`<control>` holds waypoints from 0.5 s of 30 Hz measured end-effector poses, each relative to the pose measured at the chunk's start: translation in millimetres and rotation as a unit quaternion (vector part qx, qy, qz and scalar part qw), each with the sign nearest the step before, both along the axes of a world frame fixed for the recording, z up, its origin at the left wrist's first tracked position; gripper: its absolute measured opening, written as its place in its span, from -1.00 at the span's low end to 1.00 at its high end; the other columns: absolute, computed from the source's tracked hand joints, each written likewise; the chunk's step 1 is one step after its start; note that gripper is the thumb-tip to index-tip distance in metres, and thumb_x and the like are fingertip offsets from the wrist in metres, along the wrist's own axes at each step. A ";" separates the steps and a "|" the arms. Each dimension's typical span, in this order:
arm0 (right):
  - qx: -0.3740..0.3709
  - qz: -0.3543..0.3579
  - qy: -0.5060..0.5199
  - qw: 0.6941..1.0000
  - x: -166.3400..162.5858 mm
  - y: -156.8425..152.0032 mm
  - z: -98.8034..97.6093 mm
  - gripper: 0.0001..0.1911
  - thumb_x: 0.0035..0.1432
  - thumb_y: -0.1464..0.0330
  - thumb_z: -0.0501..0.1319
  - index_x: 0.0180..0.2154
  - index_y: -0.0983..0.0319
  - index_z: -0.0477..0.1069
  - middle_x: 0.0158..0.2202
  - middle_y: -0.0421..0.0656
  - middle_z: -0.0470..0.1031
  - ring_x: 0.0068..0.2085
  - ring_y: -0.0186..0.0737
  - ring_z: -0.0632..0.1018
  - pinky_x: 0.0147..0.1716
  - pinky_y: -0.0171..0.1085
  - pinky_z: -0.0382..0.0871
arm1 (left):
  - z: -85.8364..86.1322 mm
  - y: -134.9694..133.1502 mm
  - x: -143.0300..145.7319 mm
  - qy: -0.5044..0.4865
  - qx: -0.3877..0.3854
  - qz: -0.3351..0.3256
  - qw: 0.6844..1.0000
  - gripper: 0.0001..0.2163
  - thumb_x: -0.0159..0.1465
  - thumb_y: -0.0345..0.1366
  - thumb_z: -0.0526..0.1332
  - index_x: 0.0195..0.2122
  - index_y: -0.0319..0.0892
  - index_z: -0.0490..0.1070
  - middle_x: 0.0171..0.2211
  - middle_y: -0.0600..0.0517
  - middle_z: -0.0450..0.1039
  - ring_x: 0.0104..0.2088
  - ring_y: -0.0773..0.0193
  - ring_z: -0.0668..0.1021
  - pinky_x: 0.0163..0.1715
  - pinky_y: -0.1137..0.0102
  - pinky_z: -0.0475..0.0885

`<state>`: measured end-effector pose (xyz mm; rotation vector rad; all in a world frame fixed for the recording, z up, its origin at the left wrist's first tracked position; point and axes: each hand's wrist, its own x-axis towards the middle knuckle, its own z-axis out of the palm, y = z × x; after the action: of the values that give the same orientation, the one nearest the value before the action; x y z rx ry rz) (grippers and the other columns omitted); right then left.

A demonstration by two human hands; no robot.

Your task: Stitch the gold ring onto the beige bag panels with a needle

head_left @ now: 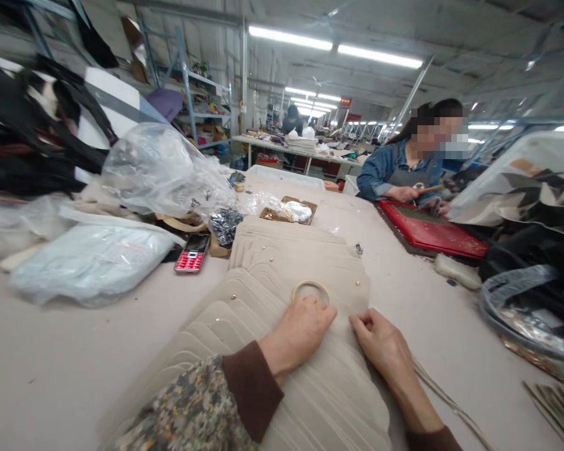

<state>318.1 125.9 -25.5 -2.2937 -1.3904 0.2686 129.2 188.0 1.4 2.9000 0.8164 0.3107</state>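
A long fanned stack of beige leather pieces (282, 263) with small gold studs runs down the middle of the table toward me. A gold metal ring (311, 286) lies on the top piece. My left hand (301, 329) rests on the stack with its fingers curled, the knuckles touching the ring's near edge. My right hand (378, 341) sits just to the right, thumb and fingers pinched together on the leather's edge. What the pinch holds is too small to make out.
Plastic bags (160, 166) and a wrapped bundle (91, 260) crowd the left side, with a red phone (192, 253) beside them. A person in a denim jacket (395, 172) works at a red mat (427, 232) far right. Dark bags and a tape roll (521, 294) sit right.
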 end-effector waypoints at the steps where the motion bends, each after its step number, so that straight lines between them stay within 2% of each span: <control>1: -0.008 -0.004 0.025 1.000 3.4 2.5 -1.8 -0.77 0.07 0.18 0.16 -0.51 0.16 0.39 -0.58 -0.19 0.49 -0.52 -0.20 0.50 -0.54 -0.31 0.19 | 1.4 -0.9 -1.0 0.001 0.004 0.001 1.000 -0.89 0.30 -0.48 0.04 -0.25 -0.19 0.32 -0.32 -0.02 0.44 -0.27 0.14 0.45 -0.23 0.26 0.36; 3: -0.038 -0.021 0.128 0.991 8.1 7.0 -5.1 -0.77 0.05 0.18 0.19 -0.52 0.17 0.35 -0.69 -0.24 0.41 -0.65 -0.25 0.43 -0.63 -0.33 0.16 | 4.4 -3.1 -2.9 -0.004 0.013 -0.002 1.000 -0.87 0.30 -0.50 0.04 -0.24 -0.19 0.32 -0.30 0.00 0.44 -0.28 0.18 0.45 -0.23 0.30 0.36; 6: -0.066 -0.065 0.275 0.957 8.9 11.5 -6.7 -0.77 0.08 0.21 0.19 -0.51 0.16 0.26 -0.85 -0.37 0.18 -0.80 -0.34 0.27 -0.76 -0.39 0.10 | 9.1 -6.0 -4.7 -0.056 0.010 -0.006 0.998 -0.85 0.29 -0.52 0.04 -0.23 -0.17 0.33 -0.31 0.03 0.46 -0.29 0.23 0.47 -0.25 0.36 0.36; 11: -0.054 -0.108 0.328 0.937 9.0 14.9 -3.7 -0.78 0.10 0.32 0.21 -0.51 0.19 0.22 -0.85 -0.40 0.17 -0.83 -0.40 0.26 -0.83 -0.47 0.11 | 22.2 -2.9 -8.3 -0.121 0.001 -0.011 0.993 -0.82 0.33 -0.52 0.00 -0.18 -0.19 0.34 -0.29 0.02 0.49 -0.28 0.25 0.50 -0.25 0.40 0.37; 15: -0.034 -0.110 0.356 0.928 10.4 11.2 -2.9 -0.79 0.14 0.33 0.20 -0.48 0.21 0.22 -0.79 -0.39 0.23 -0.81 -0.43 0.31 -0.84 -0.50 0.14 | 46.0 1.4 -24.7 -0.160 0.016 -0.019 0.987 -0.83 0.36 -0.46 -0.01 -0.16 -0.16 0.34 -0.29 0.03 0.50 -0.26 0.25 0.53 -0.24 0.39 0.38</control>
<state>328.5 137.2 -28.4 -2.0509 -0.7538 0.9715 104.6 189.4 47.4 2.7824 0.7048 0.7655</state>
